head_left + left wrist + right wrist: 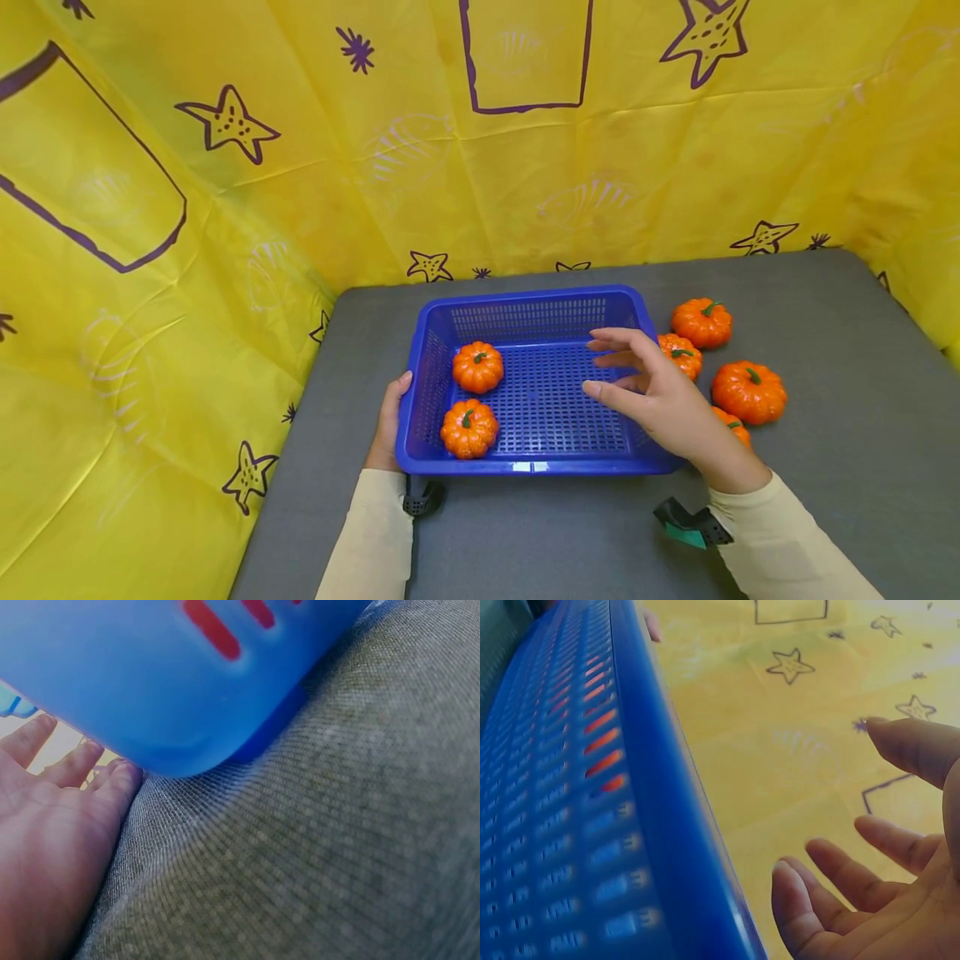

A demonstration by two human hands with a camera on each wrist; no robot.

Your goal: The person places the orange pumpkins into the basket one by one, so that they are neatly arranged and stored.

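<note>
Rests an unclenched left hand (387, 427) against the basket (542, 402), set lengthwise along the back edge of the table (847, 333); poises an empty right hand (660, 400) over its right end, nearer four pumpkins (749, 396) lying outside, toward the table's right edge

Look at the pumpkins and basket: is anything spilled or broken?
Nothing stands out. Two pumpkins sit in the blue basket, four others beside it on the gray table, two partly hidden; I see no cracks or spills.
</note>
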